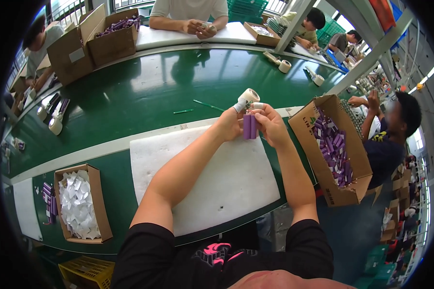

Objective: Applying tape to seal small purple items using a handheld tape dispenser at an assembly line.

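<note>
A purple battery pack (250,127) of side-by-side cylinders hangs upright between my hands, above the far edge of a white foam sheet (210,180). My left hand (230,124) is closed at its top left, with a white wrapping on a finger. My right hand (271,126) pinches the pack's top from the right; a white wrapping shows at its fingertip too. A small green-and-white part sits at the pack's top, partly hidden by my fingers. Just beyond my fingertips is a roll of cream tape (250,95).
To the right stands a carton (309,144) full of purple packs. At left, a box (101,212) holds white paper pieces, with purple packs (49,202) beside it. Tape rolls (55,126) lie on the green bench (130,96). Several people work around it.
</note>
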Available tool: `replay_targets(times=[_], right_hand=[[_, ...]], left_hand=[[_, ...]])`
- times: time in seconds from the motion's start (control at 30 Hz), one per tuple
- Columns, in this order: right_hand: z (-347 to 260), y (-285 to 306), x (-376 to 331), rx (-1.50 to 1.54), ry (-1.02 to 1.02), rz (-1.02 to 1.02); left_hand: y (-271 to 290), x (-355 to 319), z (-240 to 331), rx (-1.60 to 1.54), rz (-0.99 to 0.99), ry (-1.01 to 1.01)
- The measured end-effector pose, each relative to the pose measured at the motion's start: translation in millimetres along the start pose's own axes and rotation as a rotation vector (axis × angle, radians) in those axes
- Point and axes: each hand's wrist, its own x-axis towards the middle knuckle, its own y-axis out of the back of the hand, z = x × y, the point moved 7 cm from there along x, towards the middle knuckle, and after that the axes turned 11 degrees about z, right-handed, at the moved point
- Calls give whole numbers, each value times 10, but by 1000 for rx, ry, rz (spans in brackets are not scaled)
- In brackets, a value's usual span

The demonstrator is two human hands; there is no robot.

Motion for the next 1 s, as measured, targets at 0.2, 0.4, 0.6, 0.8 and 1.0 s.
replay_targets(times=[0.2,0.4,0.6,0.8,1.0], right_hand=[[-108,-66,-149,-118,161,-113],[-259,57,-180,-182,196,-41],[-424,59,-252,-502,678,258],[-585,-171,-498,-1003,1293,345],[-416,-53,-339,-602,881,311]], left_hand=[[-169,-112,-86,57,4,-101],[-356,-303,121,197,-80,-398],[-374,-324,267,284,-172,-615],[-352,-389,346,534,-44,-871],[-313,-347,326,479,0,-828]])
